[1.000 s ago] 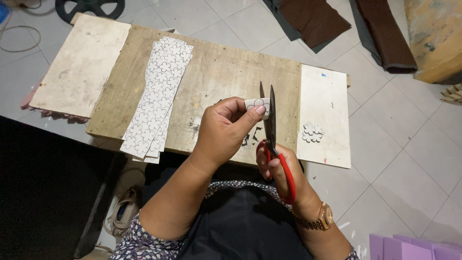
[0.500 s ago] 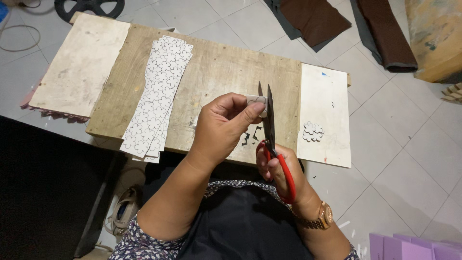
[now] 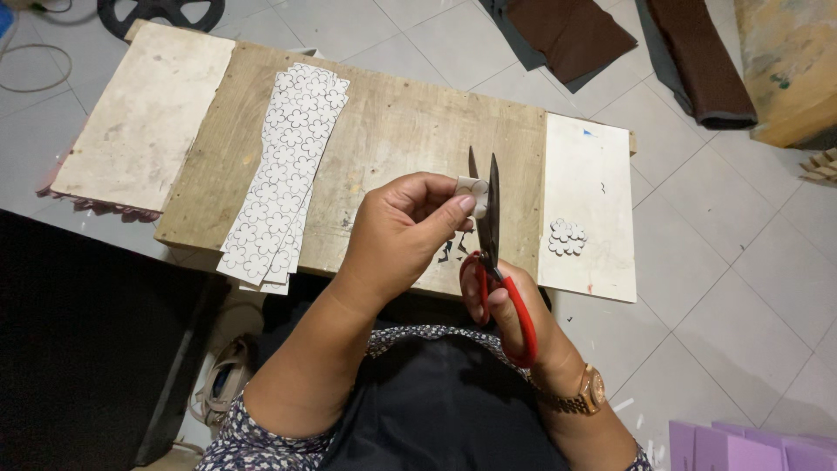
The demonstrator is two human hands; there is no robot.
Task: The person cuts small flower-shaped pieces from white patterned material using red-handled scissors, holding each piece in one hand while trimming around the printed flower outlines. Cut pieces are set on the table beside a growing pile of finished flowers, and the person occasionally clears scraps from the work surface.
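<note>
My left hand [image 3: 401, 231] pinches a small white paper piece [image 3: 472, 188] with a flower outline, held above the wooden board [image 3: 392, 139]. My right hand [image 3: 514, 314] grips red-handled scissors [image 3: 490, 253], blades pointing up and slightly apart around the edge of the paper piece. A long stack of white strips printed with flower outlines [image 3: 283, 170] lies on the board to the left. A small pile of cut-out white flowers [image 3: 567, 236] rests on the pale panel [image 3: 588, 174] at the right.
A pale board [image 3: 144, 113] lies at the left end. Brown cloth pieces [image 3: 575, 30] sit on the tiled floor beyond. Purple sheets [image 3: 750, 445] show at the lower right. A black wheel-shaped object [image 3: 153, 10] is at the top left.
The paper piece has turned a little in my left hand and the scissor blades have shifted slightly against it. Everything on the board stays put.
</note>
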